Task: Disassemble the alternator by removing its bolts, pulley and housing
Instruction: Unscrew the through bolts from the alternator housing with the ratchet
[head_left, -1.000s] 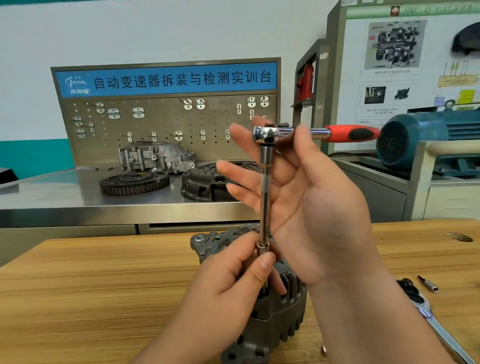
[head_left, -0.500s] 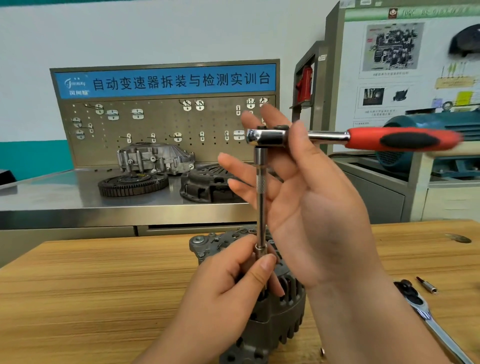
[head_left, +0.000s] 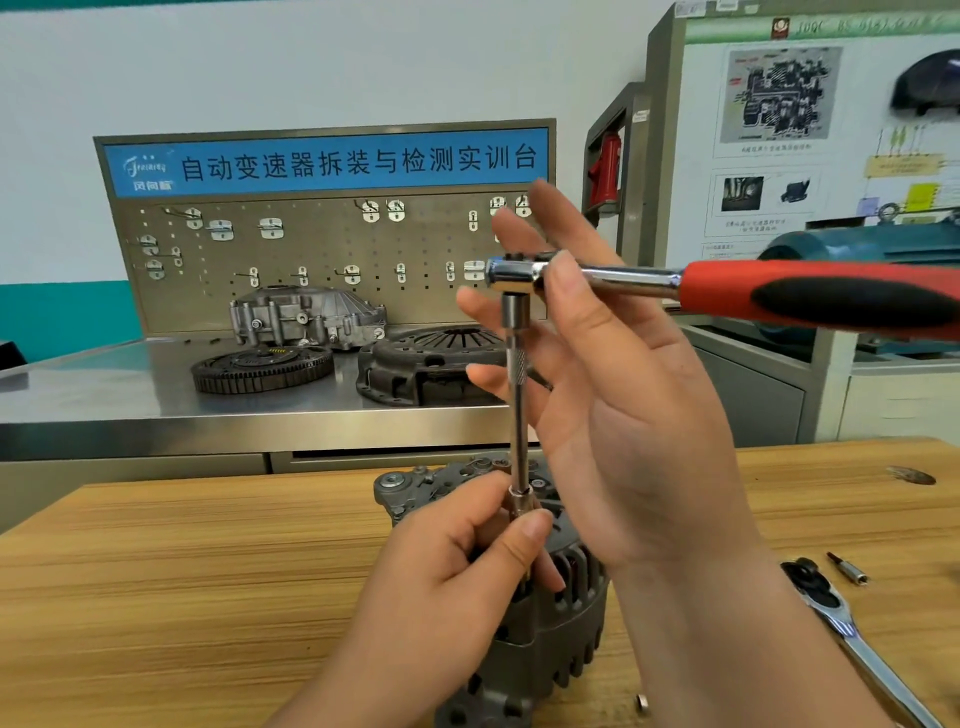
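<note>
The grey alternator (head_left: 563, 629) stands on the wooden table (head_left: 182, 571), partly hidden behind my hands. A long chrome extension bar (head_left: 517, 405) rises upright from its top, with a socket (head_left: 519, 500) at the lower end. My left hand (head_left: 441, 587) pinches that socket between thumb and fingers. A ratchet wrench (head_left: 623, 280) with a red and black handle sits across the bar's top, its handle pointing right. My right hand (head_left: 639, 426) holds the ratchet's head between thumb and index finger, the other fingers spread out straight.
A second ratchet wrench (head_left: 852, 634) and a small bit (head_left: 849, 569) lie on the table at the right. A small metal part (head_left: 642, 702) lies near the alternator's base. Behind, a steel bench carries a clutch cover (head_left: 431, 364), a flywheel (head_left: 260, 369) and a housing (head_left: 306, 317).
The ratchet handle has swung round toward me and now looks larger and nearer. The extension bar stays upright, and my left hand keeps its hold on the socket.
</note>
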